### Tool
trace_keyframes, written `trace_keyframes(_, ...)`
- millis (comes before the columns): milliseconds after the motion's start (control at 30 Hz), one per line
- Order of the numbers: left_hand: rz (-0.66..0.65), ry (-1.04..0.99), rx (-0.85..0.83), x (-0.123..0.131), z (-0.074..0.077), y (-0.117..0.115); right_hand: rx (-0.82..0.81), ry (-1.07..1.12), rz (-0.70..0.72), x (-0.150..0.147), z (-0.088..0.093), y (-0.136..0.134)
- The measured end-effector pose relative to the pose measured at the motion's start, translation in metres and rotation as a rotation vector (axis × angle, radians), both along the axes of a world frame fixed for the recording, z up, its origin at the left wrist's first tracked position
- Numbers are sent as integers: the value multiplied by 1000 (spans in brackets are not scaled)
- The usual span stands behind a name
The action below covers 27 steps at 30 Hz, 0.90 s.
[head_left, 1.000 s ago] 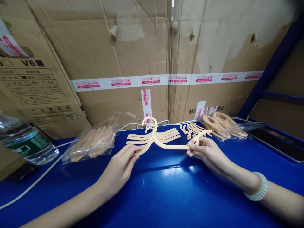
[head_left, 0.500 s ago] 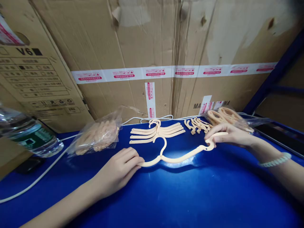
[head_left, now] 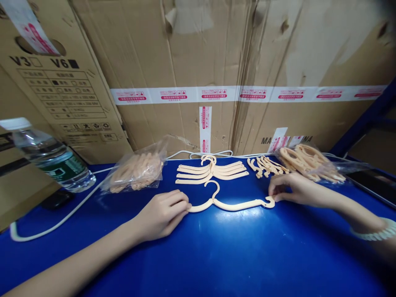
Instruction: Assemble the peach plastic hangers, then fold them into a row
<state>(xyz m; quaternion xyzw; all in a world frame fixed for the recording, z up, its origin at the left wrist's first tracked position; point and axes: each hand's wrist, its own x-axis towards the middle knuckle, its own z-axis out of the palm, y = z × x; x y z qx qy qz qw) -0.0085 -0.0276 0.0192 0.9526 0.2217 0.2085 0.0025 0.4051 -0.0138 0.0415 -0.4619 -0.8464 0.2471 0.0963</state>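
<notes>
Centrally, hanger [head_left: 235,206], left hand [head_left: 163,215] to right hand [head_left: 292,189]

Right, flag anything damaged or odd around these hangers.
The cardboard behind the blue table looks damaged: a paper flap is peeling away near the top, with a torn spot to its right. The overlapping clothes hangers look orderly, and nothing looks spilled.

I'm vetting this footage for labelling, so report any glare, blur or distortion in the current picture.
Head view: bright glare on the blue tabletop, just below the front hanger; head view: fine print on the left carton too blurred to read; head view: the water bottle near the left edge leans, likely wide-angle distortion; head view: upper right corner dark.
</notes>
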Motion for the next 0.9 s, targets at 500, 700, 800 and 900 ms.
trace_keyframes(500, 108, -79, 21, 1, -4, -1, 111, -62, -77, -7, 0, -3)
trace_keyframes(700, 134, -104, 56, 2, -4, 0, 89, -93, -81, -4, 8, -8)
trace_keyframes(800, 146, -107, 61, 2, -5, 0, 82, -107, -77, -4, 11, -10)
trace_keyframes(900, 162, -99, 54, 2, -5, -1, 90, -119, -70, -6, 12, -11)
